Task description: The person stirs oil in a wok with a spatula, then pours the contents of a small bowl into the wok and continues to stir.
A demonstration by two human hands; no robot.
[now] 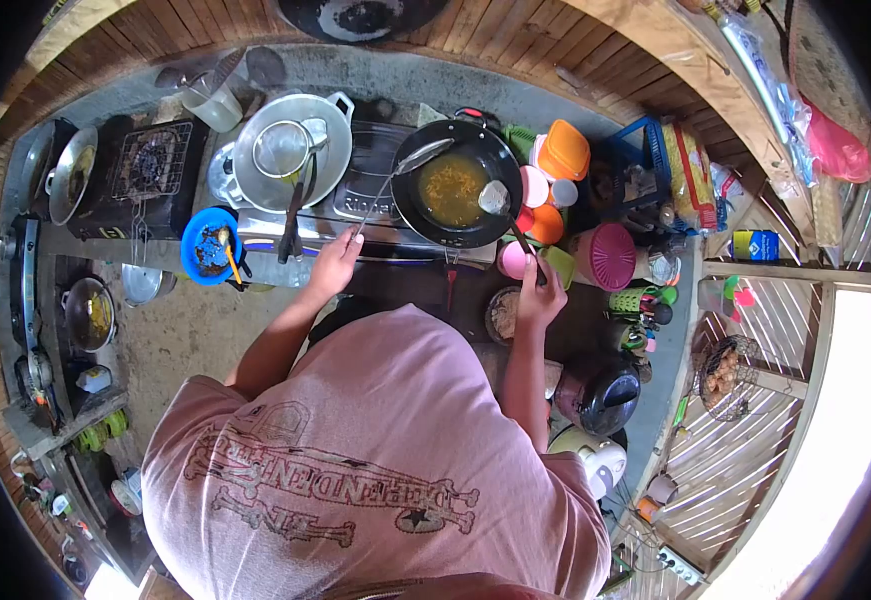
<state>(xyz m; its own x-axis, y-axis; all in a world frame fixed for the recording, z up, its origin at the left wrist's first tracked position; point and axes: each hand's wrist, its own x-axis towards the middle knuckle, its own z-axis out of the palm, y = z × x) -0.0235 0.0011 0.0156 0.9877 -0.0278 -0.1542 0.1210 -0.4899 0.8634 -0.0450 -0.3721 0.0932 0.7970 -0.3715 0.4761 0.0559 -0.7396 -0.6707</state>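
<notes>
A black wok (418, 213) holds yellowish oil with small golden frying pieces (455, 188) in its middle. My left hand (336, 262) is closed round the thin handle of a metal utensil (422, 156), whose flat head lies over the wok's left side. I cannot make out whether that head is slotted. In my right hand (543, 295) is the dark handle of a metal spatula (493, 197). Its head is inside the wok, at the right edge of the oil. Both hands are in front of the stove, apart from the wok itself.
Left of the wok, a large aluminium pot (254, 185) carries a strainer (281, 149). A blue bowl (195, 262) with a spoon stands near the counter edge. Plastic containers (564, 150) crowd the right side. A bowl of pale food (501, 315) sits near my right forearm.
</notes>
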